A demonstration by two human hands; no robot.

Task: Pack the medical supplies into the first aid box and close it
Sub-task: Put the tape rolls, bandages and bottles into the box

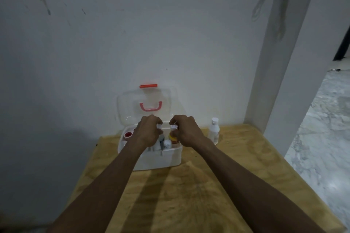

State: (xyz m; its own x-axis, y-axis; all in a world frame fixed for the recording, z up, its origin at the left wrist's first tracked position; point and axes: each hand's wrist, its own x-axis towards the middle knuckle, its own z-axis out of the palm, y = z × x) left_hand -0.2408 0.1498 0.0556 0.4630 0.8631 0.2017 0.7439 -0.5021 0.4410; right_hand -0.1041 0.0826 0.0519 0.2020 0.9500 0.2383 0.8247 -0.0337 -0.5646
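From the head camera, a white first aid box (159,159) stands on a wooden table (189,195), at the far side of it, close to the white wall (132,34). The clear lid (130,104) of the box is open and stands upright against the wall. It has a pink handle (151,106) in the middle and an orange-red latch (148,85) at its top edge.

Both arms of the person reach forward over the table to the open box. The left hand (148,131) is curled closed around the top of a bottle with a white cap (159,126); this bottle stands in the box. The right hand (186,130) is also closed, and its fingers grip an orange bottle (173,137) near its white top, in the right part of the box. Between the two held bottles a smaller white bottle (167,144) stands inside the box. In the left part of the box there is a small round container with a red inside (128,134).

One white bottle (214,131) is outside, upright on the table just beside the right side of the box, near the wall. At the far right a grey marble floor (322,128) is visible behind a white pillar (280,62).
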